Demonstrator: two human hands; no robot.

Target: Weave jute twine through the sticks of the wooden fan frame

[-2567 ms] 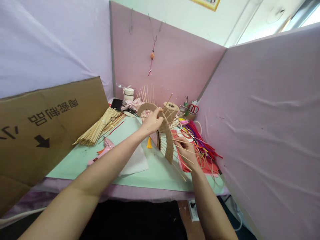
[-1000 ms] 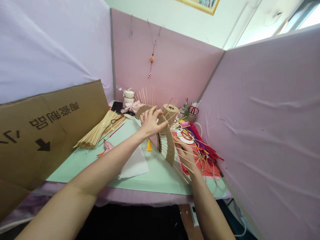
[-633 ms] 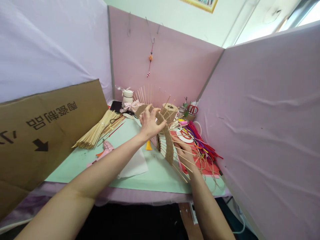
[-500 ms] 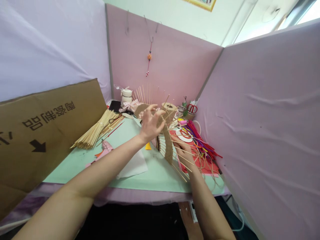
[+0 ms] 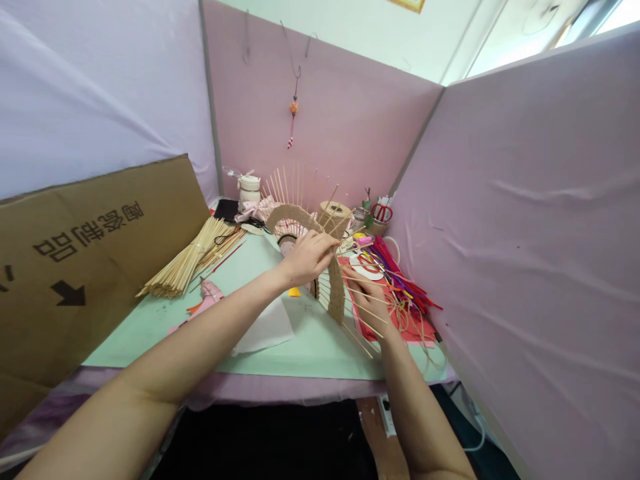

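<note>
mint tabletop; fan pinched by left hand, right hand behind sticks, grip unclear.

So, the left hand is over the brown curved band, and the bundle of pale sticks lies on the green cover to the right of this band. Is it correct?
The side is wrong: the head view shows the bundle of pale sticks on the green cover to the left of the brown curved band, not the right. The left hand is over the band.
</note>
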